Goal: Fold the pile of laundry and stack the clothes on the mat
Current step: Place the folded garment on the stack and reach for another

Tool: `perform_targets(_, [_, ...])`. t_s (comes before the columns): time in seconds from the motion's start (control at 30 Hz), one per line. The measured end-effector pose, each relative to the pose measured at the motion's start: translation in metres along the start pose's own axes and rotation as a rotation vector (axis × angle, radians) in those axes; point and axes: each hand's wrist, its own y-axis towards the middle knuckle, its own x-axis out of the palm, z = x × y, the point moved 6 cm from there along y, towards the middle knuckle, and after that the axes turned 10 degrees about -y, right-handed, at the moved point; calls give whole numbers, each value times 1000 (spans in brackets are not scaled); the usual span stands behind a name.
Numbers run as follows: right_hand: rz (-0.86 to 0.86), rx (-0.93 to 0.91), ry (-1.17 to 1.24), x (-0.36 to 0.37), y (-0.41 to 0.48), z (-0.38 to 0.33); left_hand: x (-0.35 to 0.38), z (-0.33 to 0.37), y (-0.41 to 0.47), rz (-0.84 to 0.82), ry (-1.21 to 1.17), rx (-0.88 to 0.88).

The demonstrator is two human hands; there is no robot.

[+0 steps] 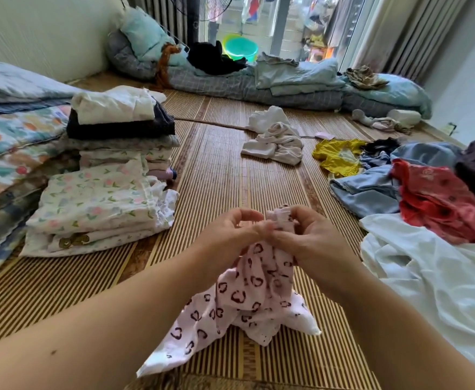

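A pale pink garment with dark heart prints (239,302) hangs bunched over the striped bamboo mat (219,175), its lower part trailing on the mat. My left hand (230,232) and my right hand (306,235) both pinch its gathered top edge, close together in the middle of the view. To the left stand two stacks of folded clothes: a low floral stack (98,206) and a taller stack (123,128) behind it. Unfolded laundry lies on the right: a white garment (438,277), a red one (438,201), a blue one (371,190) and a yellow one (337,156).
A crumpled beige garment (275,142) lies on the mat ahead. Rolled bedding and quilts (286,80) line the far edge. A patterned quilt (11,142) borders the left. Glass doors and curtains stand behind, with a green basin (240,47).
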Motion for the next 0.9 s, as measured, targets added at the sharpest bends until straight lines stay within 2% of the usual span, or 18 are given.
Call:
perform_targets(0.07, [23,-51,-31,-1,-1,-9,-7,5,0,95,22,70])
perform_targets(0.13, [117,-71,-77,-14,-2,-18,-18,11,-2,188,52,100])
perform_targets(0.2, [180,-87,-148,-25,-5,-28,-20,17,-4,193,-19,82])
perform_targets(0.3, [188,-117,-258,-27,-8,-46,-11,31,-12,193,-178,96])
perform_targets(0.37, [169,-127,-291,-24,-10,-64,8,44,-20,106,-153,110])
perform_targets(0.43, [168,-160,-360,-24,-12,-88,27,61,-31,-6,102,94])
perform_targets(0.47, [183,-189,-422,-28,-12,-102,31,74,-36,-5,276,107])
perform_targets(0.6, [402,-219,-740,-72,-12,-155,22,153,-41,226,743,251])
perform_targets(0.67, [468,-171,-792,-98,-11,-170,18,187,-44,309,988,260])
perform_targets(0.73, [464,-105,-803,-115,-11,-176,20,211,-48,334,1273,255])
perform_targets(0.83, [448,-58,-901,-124,-16,-183,26,236,-51,306,1512,275])
perform_targets(0.9, [455,-64,-926,-124,-22,-188,31,240,-53,259,1627,215])
